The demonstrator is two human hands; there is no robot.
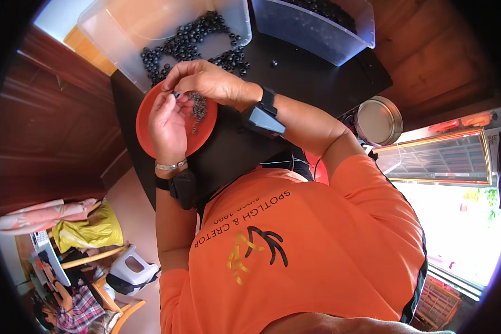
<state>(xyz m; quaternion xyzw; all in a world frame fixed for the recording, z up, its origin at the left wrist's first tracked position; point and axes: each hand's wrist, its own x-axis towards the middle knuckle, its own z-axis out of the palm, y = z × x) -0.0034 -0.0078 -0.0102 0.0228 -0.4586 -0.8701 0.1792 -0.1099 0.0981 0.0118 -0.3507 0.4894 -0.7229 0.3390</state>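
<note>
In the head view, a small black piece is being pinched over an orange bowl by the nearly closed fingertips of the left hand. The right hand is being held with fingers bunched; its hold cannot be told. Grey parts are being contained in the bowl, black beads in a translucent bin.
</note>
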